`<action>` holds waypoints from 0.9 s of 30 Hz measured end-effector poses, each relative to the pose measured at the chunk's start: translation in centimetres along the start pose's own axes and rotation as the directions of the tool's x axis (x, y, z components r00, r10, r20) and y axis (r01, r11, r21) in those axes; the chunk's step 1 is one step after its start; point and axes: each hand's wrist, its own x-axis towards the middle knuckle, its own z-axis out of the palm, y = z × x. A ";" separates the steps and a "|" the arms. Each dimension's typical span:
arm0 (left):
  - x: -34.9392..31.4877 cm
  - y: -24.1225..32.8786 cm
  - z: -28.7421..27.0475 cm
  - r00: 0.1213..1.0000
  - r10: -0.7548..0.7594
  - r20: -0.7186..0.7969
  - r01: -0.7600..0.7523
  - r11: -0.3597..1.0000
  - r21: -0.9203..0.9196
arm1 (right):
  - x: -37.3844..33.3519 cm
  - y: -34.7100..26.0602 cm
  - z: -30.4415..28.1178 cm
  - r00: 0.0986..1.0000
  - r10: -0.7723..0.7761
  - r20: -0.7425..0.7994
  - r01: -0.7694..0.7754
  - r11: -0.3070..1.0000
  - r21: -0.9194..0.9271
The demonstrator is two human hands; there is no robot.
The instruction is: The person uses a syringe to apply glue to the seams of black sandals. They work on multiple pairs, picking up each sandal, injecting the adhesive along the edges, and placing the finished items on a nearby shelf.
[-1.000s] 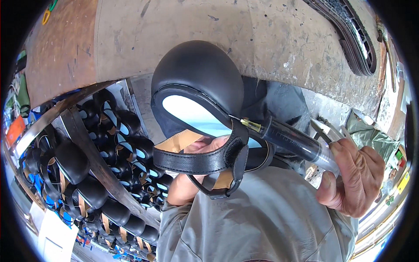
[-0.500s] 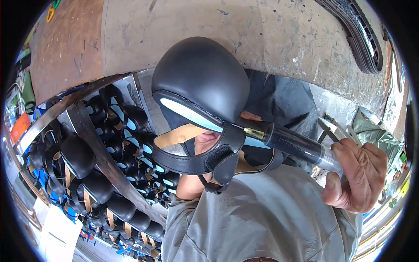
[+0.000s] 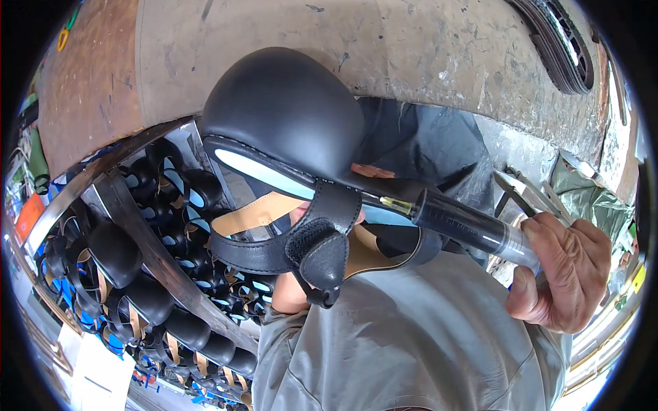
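Note:
A black shoe upper (image 3: 281,103) with a rounded toe, light blue inside and a tan-lined ankle strap hangs before me, tilted. My left hand (image 3: 297,214) grips it from behind and beneath; most of the fingers are hidden, with bits of skin showing through the strap opening and beyond the shoe's edge. In my right hand (image 3: 565,274) is a syringe (image 3: 459,219) of dark liquid, thumb and fingers closed round its rear end. Its yellow-based needle (image 3: 396,204) points left, the tip at the edge of the strap where it meets the upper.
A scuffed workbench (image 3: 240,27) runs across the far side. Left, a metal-framed rack (image 3: 137,212) holds many similar black shoes (image 3: 113,253). Black soles (image 3: 558,51) lie at the bench's far right. Dark plastic sheeting (image 3: 439,137) hangs below the bench edge, with metal tools (image 3: 524,198) nearby.
The shoe has shifted left and slightly up, turning a little, with my left hand. The syringe's needle end moved slightly left; my right hand stays almost in place.

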 end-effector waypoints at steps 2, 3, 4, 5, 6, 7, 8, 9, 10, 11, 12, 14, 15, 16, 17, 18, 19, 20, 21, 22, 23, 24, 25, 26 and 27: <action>-0.2 -0.1 0.0 1.000 0.026 -0.006 -0.025 1.000 0.012 | -0.2 0.0 -0.1 1.000 0.008 0.002 -0.008 1.000 0.004; -0.2 -0.2 0.1 0.999 0.035 -0.010 -0.035 0.999 0.021 | -0.3 0.1 -0.1 1.000 0.009 0.004 -0.009 1.000 0.012; -0.3 -0.2 0.1 0.999 0.048 -0.013 -0.047 0.999 0.026 | -0.3 0.1 -0.2 1.000 0.009 0.006 -0.009 1.000 0.019; -0.3 -0.2 0.1 0.998 0.054 -0.015 -0.053 0.998 0.032 | -0.2 0.1 -0.3 1.000 0.016 0.010 -0.016 1.000 0.019; -0.3 -0.3 0.1 0.998 0.064 -0.018 -0.063 0.997 0.034 | 0.0 0.0 -0.4 1.000 0.022 0.015 -0.022 1.000 0.020; -0.3 -0.4 0.1 0.997 0.079 -0.019 -0.078 0.996 0.041 | 0.0 0.0 -0.4 0.999 0.031 0.020 -0.032 0.999 0.016; -0.3 -0.5 0.1 0.996 0.091 -0.019 -0.090 0.995 0.049 | 0.0 0.1 -0.5 0.999 0.024 0.021 -0.024 1.000 0.017; -0.3 -0.5 0.1 0.994 0.105 -0.020 -0.104 0.993 0.057 | 0.0 0.2 -0.5 1.000 0.015 0.023 -0.015 1.000 0.018; -0.3 -0.6 0.1 0.993 0.120 -0.021 -0.119 0.991 0.060 | 0.0 0.3 -0.5 1.000 0.006 0.026 -0.006 1.000 0.019; -0.4 -0.6 0.1 0.991 0.135 -0.022 -0.133 0.989 0.067 | 0.1 0.4 -0.6 1.000 0.003 0.029 -0.003 1.000 0.003; -0.4 -0.7 0.1 0.988 0.151 -0.023 -0.149 0.986 0.073 | 0.2 0.3 -0.7 0.999 0.002 0.033 -0.001 1.000 -0.012; -0.4 -0.9 0.0 0.982 0.189 -0.025 -0.186 0.978 0.092 | 0.1 0.3 -0.8 0.999 0.012 0.035 -0.011 1.000 -0.016; -0.5 -0.8 0.0 0.979 0.203 -0.027 -0.200 0.975 0.098 | 0.0 0.3 -0.7 0.999 0.021 0.031 -0.020 1.000 -0.003; -0.6 -0.9 0.1 0.976 0.218 -0.029 -0.214 0.972 0.101 | -0.1 0.3 -0.7 0.999 0.030 0.027 -0.030 1.000 0.009; -0.5 -1.0 0.1 0.972 0.234 -0.030 -0.230 0.968 0.098 | -0.1 0.4 -0.8 0.999 0.024 0.035 -0.025 1.000 0.009; -0.6 -1.1 0.0 0.969 0.245 -0.034 -0.240 0.965 0.106 | 0.0 0.5 -0.8 0.999 0.017 0.042 -0.017 1.000 0.011; -0.6 -1.0 0.1 0.965 0.261 -0.033 -0.255 0.960 0.116 | 0.0 0.6 -0.9 0.999 0.009 0.049 -0.010 1.000 0.014; -0.6 -1.0 0.1 0.962 0.272 -0.037 -0.266 0.956 0.120 | 0.1 0.5 -1.0 0.998 0.014 0.068 -0.014 1.000 -0.001; -0.5 -1.3 0.0 0.959 0.279 -0.040 -0.274 0.956 0.106 | 0.2 0.3 -1.2 0.996 0.019 0.087 -0.017 1.000 -0.015; -0.4 -1.4 0.0 0.956 0.290 -0.036 -0.284 0.952 0.117 | 0.1 0.2 -1.3 0.994 0.027 0.106 -0.024 0.999 -0.033; -0.4 -1.5 0.0 0.954 0.298 -0.035 -0.293 0.949 0.115 | 0.0 0.2 -1.4 0.993 0.026 0.111 -0.023 0.999 -0.030; -0.2 -1.7 0.0 0.952 0.304 -0.032 -0.299 0.948 0.112 | -0.3 0.3 -1.4 0.993 0.026 0.116 -0.023 0.999 -0.028; -0.2 -1.9 0.0 0.950 0.311 -0.030 -0.307 0.946 0.106 | -0.5 0.4 -1.4 0.992 0.026 0.120 -0.023 0.999 -0.025; -0.5 -1.4 0.2 0.946 0.323 -0.040 -0.316 0.941 0.117 | -0.2 0.4 -1.7 0.991 0.017 0.131 -0.015 1.000 -0.014; -0.5 -1.5 0.2 0.943 0.329 -0.042 -0.322 0.939 0.116 | -0.3 0.4 -1.8 0.990 0.016 0.143 -0.014 1.000 -0.016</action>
